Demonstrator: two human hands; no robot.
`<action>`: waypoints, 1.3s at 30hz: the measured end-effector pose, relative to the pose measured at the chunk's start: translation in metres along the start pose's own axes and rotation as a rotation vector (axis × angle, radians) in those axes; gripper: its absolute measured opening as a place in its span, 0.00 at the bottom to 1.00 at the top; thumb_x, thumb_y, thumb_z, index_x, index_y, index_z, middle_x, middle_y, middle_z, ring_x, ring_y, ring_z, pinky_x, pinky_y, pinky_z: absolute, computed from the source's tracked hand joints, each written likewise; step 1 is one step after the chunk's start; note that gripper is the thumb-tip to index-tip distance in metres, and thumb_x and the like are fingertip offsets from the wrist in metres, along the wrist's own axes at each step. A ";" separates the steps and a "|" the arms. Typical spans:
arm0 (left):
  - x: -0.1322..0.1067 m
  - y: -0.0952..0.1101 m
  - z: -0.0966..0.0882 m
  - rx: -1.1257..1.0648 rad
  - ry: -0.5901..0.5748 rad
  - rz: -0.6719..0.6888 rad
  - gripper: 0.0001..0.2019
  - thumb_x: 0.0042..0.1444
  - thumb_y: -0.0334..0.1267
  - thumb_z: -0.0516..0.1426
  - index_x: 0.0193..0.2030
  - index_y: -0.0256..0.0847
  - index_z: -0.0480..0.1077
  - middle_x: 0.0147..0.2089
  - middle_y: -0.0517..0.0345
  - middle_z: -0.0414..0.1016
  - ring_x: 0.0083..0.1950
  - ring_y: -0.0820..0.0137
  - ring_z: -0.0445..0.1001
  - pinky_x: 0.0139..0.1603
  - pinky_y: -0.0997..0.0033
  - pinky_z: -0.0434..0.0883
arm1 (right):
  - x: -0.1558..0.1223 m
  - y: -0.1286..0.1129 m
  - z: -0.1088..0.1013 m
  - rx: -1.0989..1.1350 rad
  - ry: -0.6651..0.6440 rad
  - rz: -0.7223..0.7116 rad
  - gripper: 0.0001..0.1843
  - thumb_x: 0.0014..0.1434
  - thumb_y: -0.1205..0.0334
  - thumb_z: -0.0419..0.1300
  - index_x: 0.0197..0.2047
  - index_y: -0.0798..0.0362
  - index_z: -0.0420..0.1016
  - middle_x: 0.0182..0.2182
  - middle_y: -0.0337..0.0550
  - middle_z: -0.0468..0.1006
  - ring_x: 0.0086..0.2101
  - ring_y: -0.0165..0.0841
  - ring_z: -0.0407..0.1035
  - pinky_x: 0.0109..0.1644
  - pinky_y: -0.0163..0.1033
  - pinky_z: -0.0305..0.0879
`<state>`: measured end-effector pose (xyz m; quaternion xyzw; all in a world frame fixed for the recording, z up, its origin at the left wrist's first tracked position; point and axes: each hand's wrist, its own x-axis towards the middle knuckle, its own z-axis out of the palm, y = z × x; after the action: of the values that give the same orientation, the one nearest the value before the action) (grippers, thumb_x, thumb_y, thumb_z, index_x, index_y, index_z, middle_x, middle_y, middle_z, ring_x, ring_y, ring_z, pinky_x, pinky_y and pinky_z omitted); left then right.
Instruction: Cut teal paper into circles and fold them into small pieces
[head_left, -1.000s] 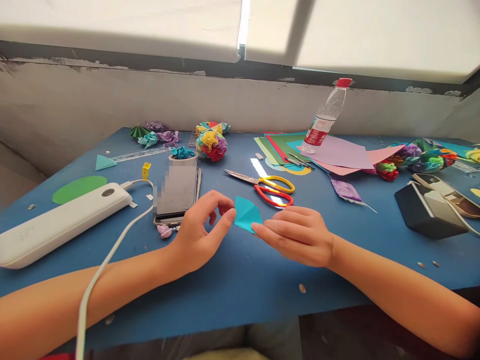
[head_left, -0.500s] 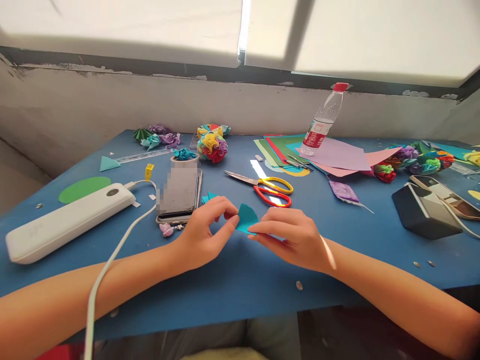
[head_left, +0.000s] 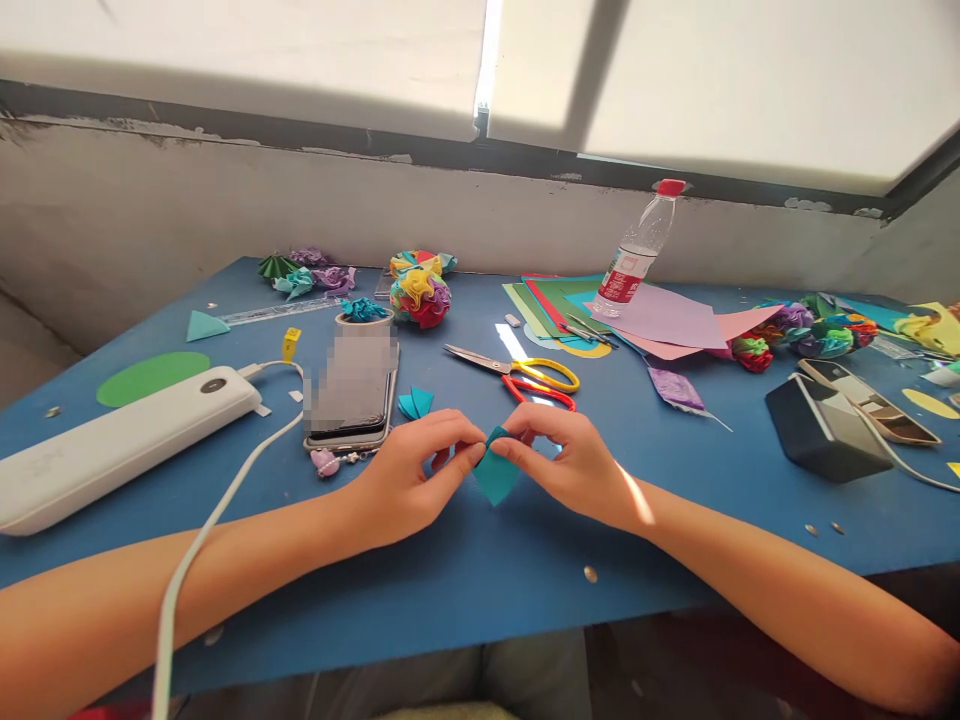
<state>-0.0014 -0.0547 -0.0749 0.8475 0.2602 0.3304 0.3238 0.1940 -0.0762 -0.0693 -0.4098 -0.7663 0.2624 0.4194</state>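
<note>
A small piece of turquoise paper (head_left: 496,478) is held between my two hands, its pointed end hanging down toward me. My left hand (head_left: 427,465) pinches its upper left edge between thumb and fingers. On the other side, my right hand (head_left: 559,455) grips the upper right edge in the same way. Folded blue paper pieces (head_left: 416,402) lie just beyond my left hand. Scissors (head_left: 517,372) with yellow and red handles rest on the table past my right hand, their blades pointing left.
A phone (head_left: 352,390) and a white power bank (head_left: 127,440) with its cable lie to the left. A red-capped bottle (head_left: 637,250) stands on coloured paper sheets (head_left: 675,318). Paper flower balls (head_left: 421,298) sit at the back; a dark box (head_left: 821,430) is on the right.
The turquoise paper has turned so its point faces down. My right hand has moved from its lower right side to its upper edge. The view has shifted slightly.
</note>
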 end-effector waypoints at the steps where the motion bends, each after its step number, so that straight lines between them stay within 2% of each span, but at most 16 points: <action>1: 0.000 0.000 0.000 0.012 -0.009 -0.009 0.07 0.62 0.33 0.49 0.34 0.38 0.66 0.30 0.60 0.64 0.31 0.75 0.62 0.31 0.75 0.62 | 0.000 0.000 0.000 -0.011 0.025 -0.011 0.06 0.57 0.62 0.60 0.30 0.55 0.70 0.24 0.37 0.69 0.25 0.26 0.61 0.28 0.32 0.61; 5: 0.000 -0.001 0.000 0.085 -0.036 -0.010 0.08 0.61 0.35 0.51 0.30 0.37 0.66 0.27 0.62 0.62 0.28 0.76 0.60 0.26 0.76 0.59 | 0.000 -0.004 0.000 -0.032 0.057 -0.034 0.09 0.57 0.63 0.60 0.27 0.56 0.68 0.22 0.36 0.68 0.23 0.25 0.59 0.28 0.31 0.60; 14: -0.002 -0.001 0.001 0.123 -0.065 0.025 0.10 0.62 0.33 0.49 0.29 0.38 0.64 0.28 0.61 0.62 0.30 0.75 0.62 0.32 0.76 0.61 | 0.000 -0.004 -0.002 -0.045 0.042 -0.050 0.10 0.57 0.63 0.59 0.25 0.57 0.68 0.21 0.35 0.67 0.23 0.24 0.59 0.26 0.29 0.58; 20: -0.002 -0.001 0.001 0.120 -0.079 0.000 0.10 0.62 0.34 0.49 0.31 0.37 0.67 0.27 0.60 0.63 0.30 0.75 0.62 0.31 0.75 0.61 | 0.000 -0.008 -0.003 -0.101 0.018 -0.060 0.12 0.59 0.62 0.58 0.25 0.56 0.68 0.20 0.35 0.67 0.23 0.24 0.58 0.27 0.30 0.57; 26: 0.000 0.004 -0.002 0.080 -0.130 -0.047 0.09 0.61 0.34 0.49 0.31 0.38 0.67 0.26 0.62 0.60 0.27 0.76 0.59 0.26 0.75 0.59 | -0.002 -0.008 -0.003 -0.119 -0.042 -0.075 0.14 0.61 0.59 0.55 0.25 0.55 0.69 0.21 0.37 0.66 0.23 0.25 0.59 0.28 0.32 0.58; 31: -0.002 0.002 -0.001 0.095 -0.097 0.008 0.08 0.60 0.32 0.50 0.30 0.38 0.67 0.27 0.60 0.63 0.28 0.75 0.61 0.28 0.75 0.60 | -0.002 -0.010 -0.003 -0.071 -0.096 -0.032 0.11 0.62 0.60 0.53 0.31 0.55 0.71 0.24 0.39 0.71 0.25 0.27 0.62 0.28 0.32 0.61; 34: -0.001 0.002 -0.001 0.108 -0.093 0.035 0.08 0.59 0.31 0.51 0.30 0.38 0.66 0.27 0.60 0.63 0.29 0.75 0.62 0.29 0.75 0.60 | -0.002 -0.009 -0.002 -0.065 -0.095 -0.050 0.11 0.63 0.61 0.52 0.33 0.55 0.71 0.26 0.40 0.72 0.26 0.27 0.64 0.31 0.32 0.63; 39: 0.000 0.005 -0.002 0.080 -0.147 -0.019 0.09 0.59 0.32 0.51 0.28 0.37 0.66 0.26 0.62 0.61 0.26 0.77 0.60 0.25 0.77 0.58 | -0.004 -0.006 -0.001 -0.089 -0.063 -0.096 0.11 0.63 0.61 0.52 0.33 0.55 0.71 0.26 0.40 0.72 0.26 0.27 0.63 0.31 0.32 0.62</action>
<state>-0.0011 -0.0572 -0.0701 0.8792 0.2566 0.2536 0.3112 0.1936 -0.0824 -0.0661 -0.3825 -0.8087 0.2207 0.3887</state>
